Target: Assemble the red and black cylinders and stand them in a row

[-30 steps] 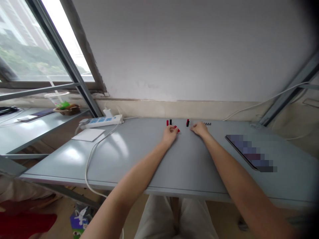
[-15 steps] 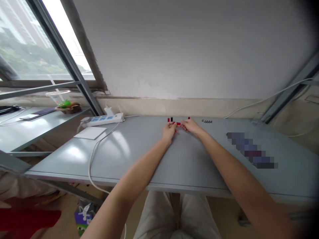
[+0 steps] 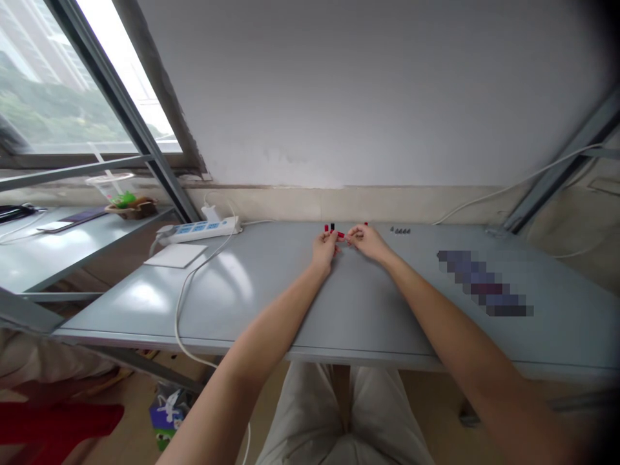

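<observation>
Pinched in the fingertips of the left hand (image 3: 323,250), a small red piece (image 3: 341,235) sits well right of the white power strip (image 3: 208,230), in the head view. Fingers of the right hand (image 3: 368,242) close in from the far side of it, nearly touching; whether they grip anything, I cannot tell. The step looks like fine two-handed work on that piece, calling for steady fingertips and careful lining up. Counting rightward from the strip: one red block (image 3: 326,228) and one black block (image 3: 332,227) behind the left hand, the one held piece, one red tip (image 3: 365,224) behind the right hand, then what look like five little dark bits (image 3: 400,231), farthest from the strip.
</observation>
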The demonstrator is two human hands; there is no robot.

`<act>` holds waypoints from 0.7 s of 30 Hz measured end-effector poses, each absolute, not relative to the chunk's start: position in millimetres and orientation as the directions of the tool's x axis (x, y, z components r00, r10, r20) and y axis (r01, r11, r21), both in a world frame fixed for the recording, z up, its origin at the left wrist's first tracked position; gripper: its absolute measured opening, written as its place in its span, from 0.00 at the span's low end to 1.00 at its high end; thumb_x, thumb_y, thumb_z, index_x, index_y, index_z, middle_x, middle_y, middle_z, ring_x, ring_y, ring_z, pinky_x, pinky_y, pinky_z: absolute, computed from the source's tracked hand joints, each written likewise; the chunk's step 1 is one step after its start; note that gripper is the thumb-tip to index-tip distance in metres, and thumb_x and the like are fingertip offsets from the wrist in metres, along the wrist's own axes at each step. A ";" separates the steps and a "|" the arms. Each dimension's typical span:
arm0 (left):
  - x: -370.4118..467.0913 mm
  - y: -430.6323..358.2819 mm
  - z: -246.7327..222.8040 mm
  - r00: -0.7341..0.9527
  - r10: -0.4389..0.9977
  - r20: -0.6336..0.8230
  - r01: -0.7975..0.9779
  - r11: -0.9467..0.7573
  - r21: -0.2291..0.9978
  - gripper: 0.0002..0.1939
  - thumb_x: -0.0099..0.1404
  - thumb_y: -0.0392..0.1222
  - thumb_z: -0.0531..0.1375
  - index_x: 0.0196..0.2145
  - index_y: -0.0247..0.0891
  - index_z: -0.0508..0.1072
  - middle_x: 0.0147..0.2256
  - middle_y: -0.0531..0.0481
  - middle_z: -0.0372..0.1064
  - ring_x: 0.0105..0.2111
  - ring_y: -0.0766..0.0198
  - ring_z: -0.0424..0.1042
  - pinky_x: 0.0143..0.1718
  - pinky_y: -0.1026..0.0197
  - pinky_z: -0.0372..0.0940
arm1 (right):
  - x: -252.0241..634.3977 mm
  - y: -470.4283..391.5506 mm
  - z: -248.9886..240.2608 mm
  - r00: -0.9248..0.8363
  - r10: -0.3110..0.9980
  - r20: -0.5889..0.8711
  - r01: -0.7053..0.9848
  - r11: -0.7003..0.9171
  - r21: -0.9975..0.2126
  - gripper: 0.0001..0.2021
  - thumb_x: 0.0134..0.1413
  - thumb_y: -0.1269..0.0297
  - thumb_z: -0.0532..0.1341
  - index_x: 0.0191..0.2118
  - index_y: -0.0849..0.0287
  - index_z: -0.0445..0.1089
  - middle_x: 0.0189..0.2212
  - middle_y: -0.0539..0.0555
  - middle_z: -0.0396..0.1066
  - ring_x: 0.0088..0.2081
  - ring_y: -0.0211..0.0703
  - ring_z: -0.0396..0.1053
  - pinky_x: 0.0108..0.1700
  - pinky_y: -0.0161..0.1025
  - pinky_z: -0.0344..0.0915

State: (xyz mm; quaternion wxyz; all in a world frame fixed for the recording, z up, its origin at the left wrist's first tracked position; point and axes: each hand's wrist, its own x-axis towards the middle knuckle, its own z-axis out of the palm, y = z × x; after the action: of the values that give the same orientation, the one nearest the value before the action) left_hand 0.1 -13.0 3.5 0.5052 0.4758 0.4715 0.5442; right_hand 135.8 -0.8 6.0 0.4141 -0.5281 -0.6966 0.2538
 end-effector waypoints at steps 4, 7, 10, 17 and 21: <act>0.9 -12.9 1.0 -0.024 0.998 0.058 -0.110 -0.060 0.992 0.08 0.62 0.43 0.55 0.30 0.35 0.67 0.31 0.47 0.71 0.17 0.75 0.58 0.20 0.67 0.54 | 137.5 -3.2 7.4 -0.092 0.945 0.315 0.575 0.308 -0.757 0.07 0.50 0.68 0.59 0.35 0.61 0.71 0.32 0.55 0.73 0.33 0.38 0.69 0.37 0.34 0.62; 1.4 -12.7 -0.5 -0.018 0.998 0.064 -0.104 -0.066 0.992 0.08 0.61 0.43 0.56 0.30 0.35 0.67 0.30 0.48 0.71 0.17 0.75 0.59 0.20 0.67 0.54 | 139.7 -3.7 6.2 -0.138 0.932 0.334 0.661 0.338 -0.671 0.08 0.51 0.67 0.59 0.36 0.61 0.72 0.34 0.55 0.73 0.33 0.38 0.68 0.39 0.35 0.62; 1.8 -11.9 -1.6 -0.013 0.998 0.063 -0.112 -0.064 0.992 0.07 0.61 0.41 0.55 0.30 0.35 0.67 0.29 0.49 0.70 0.17 0.75 0.58 0.19 0.68 0.53 | 143.2 -3.5 3.5 -0.216 0.912 0.349 0.761 0.381 -0.525 0.07 0.50 0.67 0.58 0.35 0.60 0.72 0.36 0.55 0.73 0.36 0.39 0.68 0.40 0.35 0.61; 2.3 -9.6 -3.4 -0.023 0.996 0.085 -0.057 -0.087 0.995 0.06 0.62 0.41 0.54 0.29 0.36 0.65 0.27 0.50 0.69 0.18 0.74 0.59 0.21 0.68 0.55 | 157.1 -1.4 0.9 0.019 0.974 0.224 0.944 0.057 -0.324 0.08 0.46 0.71 0.57 0.34 0.61 0.70 0.33 0.60 0.71 0.36 0.46 0.69 0.38 0.37 0.60; 5.9 -9.0 -10.4 0.028 0.972 0.232 0.158 -0.234 0.959 0.02 0.59 0.37 0.56 0.30 0.36 0.66 0.23 0.51 0.67 0.22 0.70 0.63 0.28 0.66 0.59 | 168.9 3.8 -0.6 0.175 0.961 0.214 0.934 -0.093 -0.345 0.08 0.46 0.70 0.57 0.34 0.60 0.71 0.33 0.60 0.72 0.36 0.47 0.69 0.36 0.36 0.60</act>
State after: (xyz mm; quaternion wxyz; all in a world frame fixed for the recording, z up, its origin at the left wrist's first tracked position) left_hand 5.9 -9.0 -10.4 0.3983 0.5962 0.4738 0.5113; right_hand 168.9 3.8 -0.6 0.2048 -0.7387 -0.6414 0.0329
